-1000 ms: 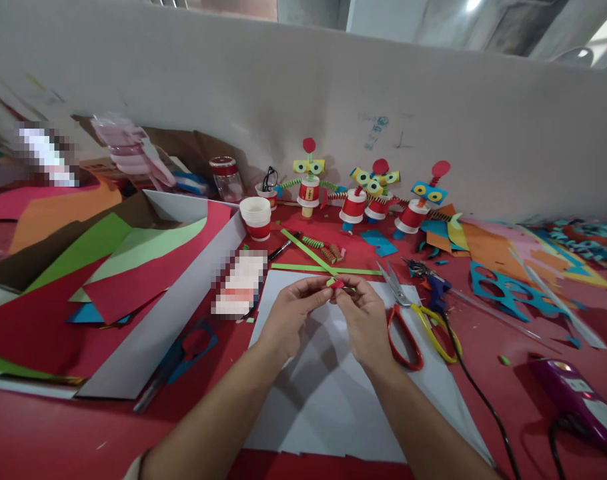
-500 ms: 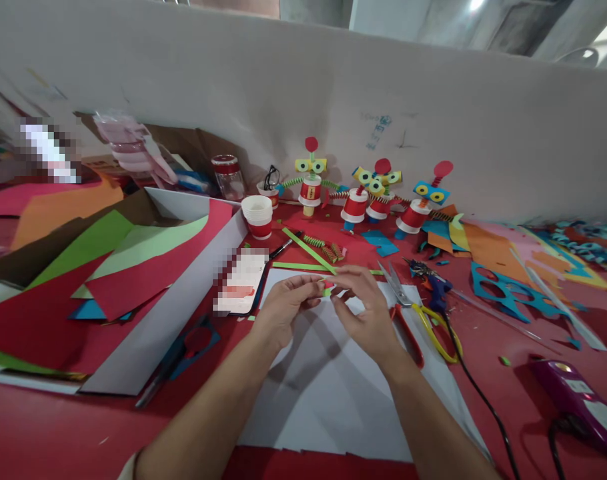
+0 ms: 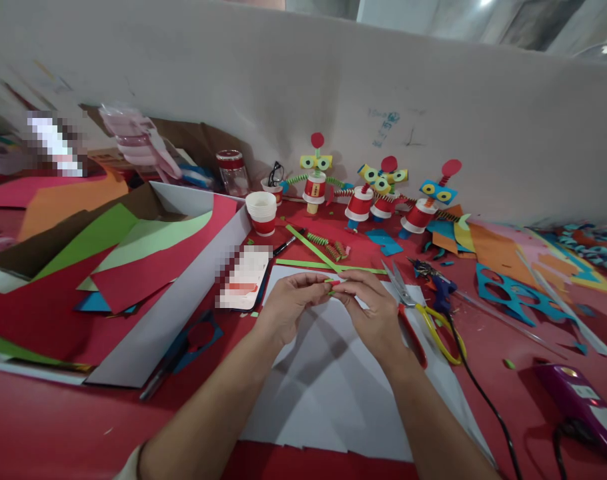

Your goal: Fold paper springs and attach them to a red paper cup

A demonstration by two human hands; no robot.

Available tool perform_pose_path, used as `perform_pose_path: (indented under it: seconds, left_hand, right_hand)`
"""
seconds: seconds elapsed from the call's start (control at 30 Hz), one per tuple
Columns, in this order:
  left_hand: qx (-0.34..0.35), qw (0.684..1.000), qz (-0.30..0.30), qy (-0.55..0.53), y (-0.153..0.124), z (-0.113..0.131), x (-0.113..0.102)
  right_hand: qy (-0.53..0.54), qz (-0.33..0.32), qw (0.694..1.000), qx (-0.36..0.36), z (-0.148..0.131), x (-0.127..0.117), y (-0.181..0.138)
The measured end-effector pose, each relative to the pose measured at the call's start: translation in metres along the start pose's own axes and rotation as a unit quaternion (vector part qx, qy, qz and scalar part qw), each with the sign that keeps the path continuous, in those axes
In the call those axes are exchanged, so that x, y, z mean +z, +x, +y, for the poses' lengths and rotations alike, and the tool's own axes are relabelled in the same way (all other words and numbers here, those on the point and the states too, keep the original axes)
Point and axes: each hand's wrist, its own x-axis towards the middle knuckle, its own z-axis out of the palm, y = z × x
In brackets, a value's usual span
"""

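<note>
Over the white sheet [image 3: 328, 393], a small folded piece of red and green paper [image 3: 333, 283] is pinched at the fingertips of both hands. My left hand [image 3: 289, 303] closes on it from one side. From the other, my right hand [image 3: 374, 312] meets it with thumb and fingers pressed together. Fingertips hide most of the paper. Just beyond them lie two crossing green paper strips [image 3: 311, 245]. Scissors with red and yellow handles [image 3: 407, 299] lie half spread beside my right hand. A phone [image 3: 247, 279] rests to the left of my left hand.
Several paper-cup robot figures [image 3: 316, 188] stand along the wall. Stacked paper cups [image 3: 261, 212] are nearer. A box of coloured paper [image 3: 128, 353] fills the left side. To the right are a blue glue gun [image 3: 441, 293] with its cord, blue paper offcuts [image 3: 501, 293] and a purple device [image 3: 578, 400].
My right fingers have closed in on the paper piece, where they were a little apart from it. The whole view has shifted slightly.
</note>
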Motion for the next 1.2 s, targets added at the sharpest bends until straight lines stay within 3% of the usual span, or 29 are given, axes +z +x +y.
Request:
perform_pose_path:
  seconds: [0.3, 0.5, 0.83, 1.07, 1.2]
  left_hand:
    - [0.003, 0.999, 0.003, -0.047, -0.002, 0.003, -0.001]
    - [-0.002, 0.999, -0.002, -0.04, 0.0, 0.001, -0.003]
    - [0.033, 0.999, -0.031, 0.022, -0.001, 0.001, -0.003]
    - [0.009, 1.0, -0.025, 0.009, 0.002, -0.002, -0.004]
    - [0.019, 0.999, 0.0, 0.028, 0.003, -0.006, -0.002]
  right_hand:
    - [0.074, 0.022, 0.989, 0.123, -0.006, 0.005, 0.001]
    - [0.246, 0.049, 0.932, 0.261, 0.002, 0.013, -0.001]
    - [0.315, 0.044, 0.888, 0.331, -0.002, 0.009, 0.002]
    - [0.298, 0.026, 0.901, 0.315, -0.002, 0.01, 0.003]
    - [0.22, -0.02, 0.936, 0.273, -0.002, 0.011, -0.001]
